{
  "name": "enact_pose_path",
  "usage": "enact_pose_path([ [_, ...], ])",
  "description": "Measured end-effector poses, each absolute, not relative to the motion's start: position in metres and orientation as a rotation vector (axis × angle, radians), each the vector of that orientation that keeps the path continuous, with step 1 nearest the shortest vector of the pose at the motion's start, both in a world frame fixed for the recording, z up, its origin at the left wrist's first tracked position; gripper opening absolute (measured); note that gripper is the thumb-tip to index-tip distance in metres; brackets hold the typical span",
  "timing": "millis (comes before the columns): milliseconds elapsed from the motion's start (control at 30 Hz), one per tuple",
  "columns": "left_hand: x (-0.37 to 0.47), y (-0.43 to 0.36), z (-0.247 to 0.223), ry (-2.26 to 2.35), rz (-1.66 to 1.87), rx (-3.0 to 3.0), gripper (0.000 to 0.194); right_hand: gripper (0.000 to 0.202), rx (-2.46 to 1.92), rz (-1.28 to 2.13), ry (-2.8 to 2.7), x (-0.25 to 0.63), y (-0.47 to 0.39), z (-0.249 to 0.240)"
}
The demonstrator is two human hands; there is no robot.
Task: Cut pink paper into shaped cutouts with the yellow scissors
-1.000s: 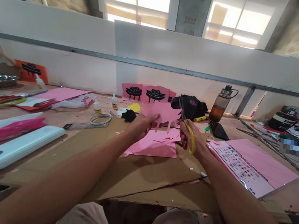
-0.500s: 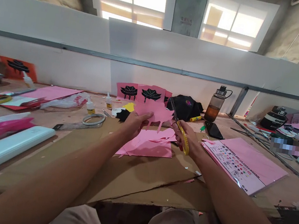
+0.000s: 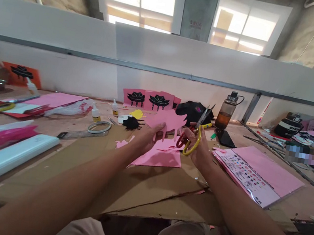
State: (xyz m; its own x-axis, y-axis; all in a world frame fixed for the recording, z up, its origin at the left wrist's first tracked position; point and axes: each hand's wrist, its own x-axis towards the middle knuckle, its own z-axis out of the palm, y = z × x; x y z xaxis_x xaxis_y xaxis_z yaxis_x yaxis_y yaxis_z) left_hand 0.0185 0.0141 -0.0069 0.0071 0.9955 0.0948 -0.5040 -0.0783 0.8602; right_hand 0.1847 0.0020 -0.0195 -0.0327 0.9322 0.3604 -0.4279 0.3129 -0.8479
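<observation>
Bright windows stood above a white partition wall at the back of the cluttered tabletop [image 3: 53, 124], which carried a sheet of brown cardboard [image 3: 139, 186] in front of the person. The left hand [image 3: 148, 135] pinched a pink paper cutout [image 3: 168, 120] by its lower left edge, holding it raised above the loose pink sheets [image 3: 159, 156] on the cardboard. The right hand [image 3: 198, 148] had its grip clenched through the yellow and red handles of the scissors [image 3: 194, 134], whose blades stood parted and pointed up, just right of the cutout. Behind them, two pink cards with black shapes [image 3: 149, 99] leaned on the wall; a water bottle [image 3: 227, 110] stood further right.
</observation>
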Motion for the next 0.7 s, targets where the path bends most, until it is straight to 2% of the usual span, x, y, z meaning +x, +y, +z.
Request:
enact_pose_path([
  [200, 0.023, 0.012, -0.016, 0.688, 1.329, 0.912, 0.03, 0.036, -0.645, 1.013, -1.22, 0.189, 0.001, -0.022],
  [533, 0.012, 0.024, -0.019, 0.64, 1.325, 0.915, 0.025, 0.052, -0.67, 0.922, -1.18, 0.194, 0.009, -0.024],
  [700, 0.023, 0.015, -0.017, 0.623, 1.333, 0.861, 0.023, 0.044, -0.751, 0.759, -1.343, 0.189, 0.001, -0.023],
])
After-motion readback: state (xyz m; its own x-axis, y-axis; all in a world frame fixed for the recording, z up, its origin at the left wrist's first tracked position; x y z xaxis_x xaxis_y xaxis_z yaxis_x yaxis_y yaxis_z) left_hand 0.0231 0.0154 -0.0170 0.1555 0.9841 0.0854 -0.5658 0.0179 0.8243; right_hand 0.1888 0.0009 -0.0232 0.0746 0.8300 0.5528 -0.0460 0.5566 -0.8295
